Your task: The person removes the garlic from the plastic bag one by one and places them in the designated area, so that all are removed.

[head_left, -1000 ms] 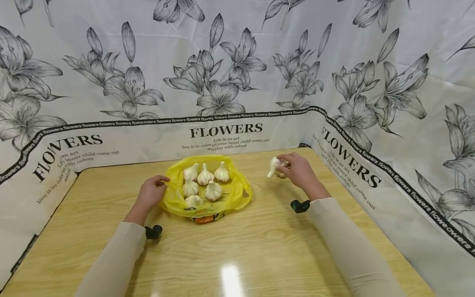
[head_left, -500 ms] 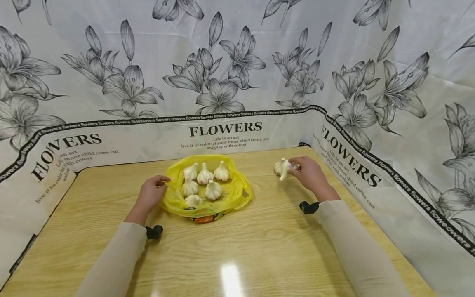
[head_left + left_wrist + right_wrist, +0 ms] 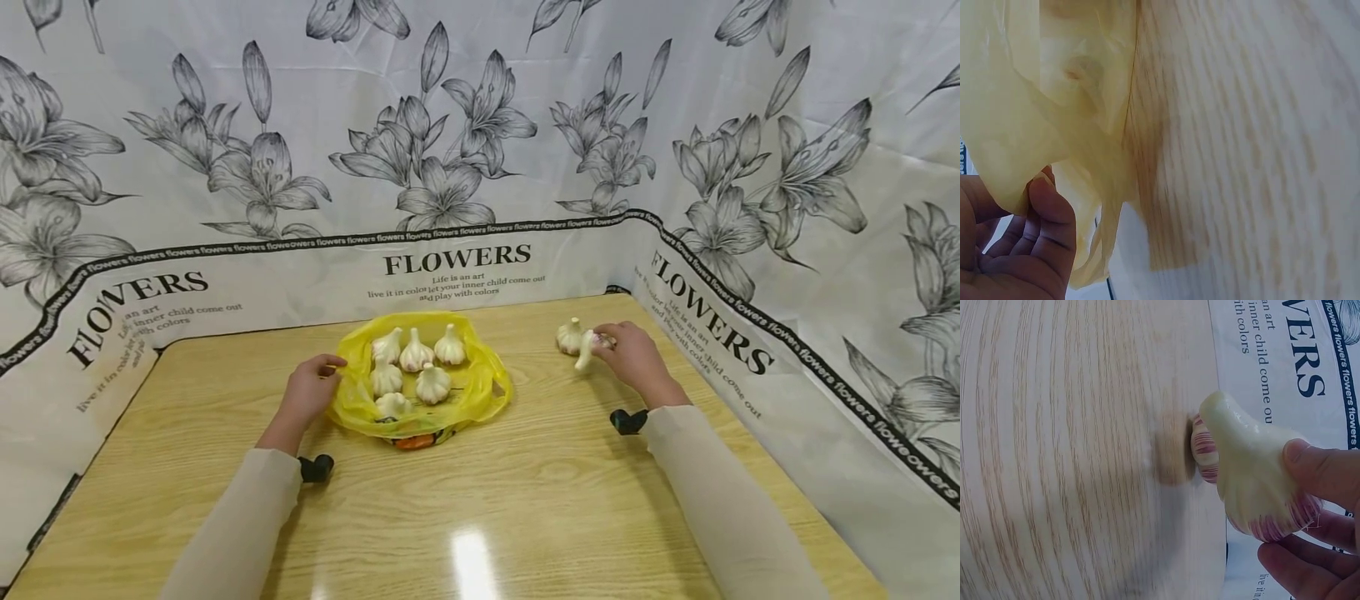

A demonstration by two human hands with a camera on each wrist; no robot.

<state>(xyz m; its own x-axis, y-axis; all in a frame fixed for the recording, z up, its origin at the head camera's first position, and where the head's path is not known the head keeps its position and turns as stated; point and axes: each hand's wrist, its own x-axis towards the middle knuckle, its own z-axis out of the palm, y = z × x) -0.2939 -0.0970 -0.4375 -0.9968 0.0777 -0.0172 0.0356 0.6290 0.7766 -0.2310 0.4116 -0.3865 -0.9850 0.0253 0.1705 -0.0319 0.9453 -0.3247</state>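
Observation:
My left hand pinches the left rim of a yellow plastic bag between thumb and fingers; the left wrist view shows the thin film in that pinch. Several garlic bulbs lie inside the bag, stems mostly up. At the right, my right hand holds a garlic bulb with purple streaks at its root end, its stem pointing away from the fingers. Another garlic bulb stands on the table just left of it, largely hidden behind the held one in the right wrist view.
The wooden table spreads out in front of the bag and between the hands. A white cloth with flower prints and lettering hangs along the back and both sides. Each wrist carries a small black camera.
My right hand has moved right with its garlic bulb, and the standing bulb beside it has come into fuller view. The left hand stays at the bag's rim.

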